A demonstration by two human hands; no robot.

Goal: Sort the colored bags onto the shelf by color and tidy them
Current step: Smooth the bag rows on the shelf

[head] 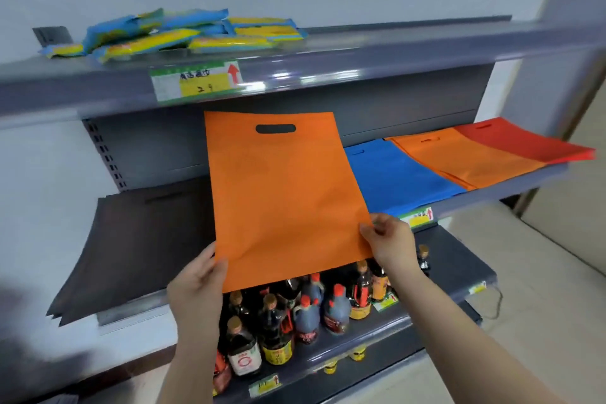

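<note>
A grey shop shelf (377, 52) fills the view, seen from a person's head looking slightly down at three tiers. The middle tier holds flat cloth bags laid in piles by colour, which looks like sorting already under way: a black pile (131, 246) at the left, hanging over the front edge, then a blue pile (396, 177), an orange pile (459, 161) and a red pile (524, 141) running off to the right, each overlapping its neighbour. Held upright in front of that tier, between the black and blue piles, is a single orange bag (282, 193), handle slot at the top. It is spread flat and taut, probably so it can be squared up before it goes on the matching pile to the right. The left hand (196, 285) grips its lower left corner, thumb on the front and fingers hidden behind. The right hand (390, 239) pinches the lower right edge between thumb and fingers. Both hands are clamped on the bag. The top tier carries yellow-and-blue packets (183, 33) above a price label (196, 82). The bottom tier holds dark bottles (295, 315).
</note>
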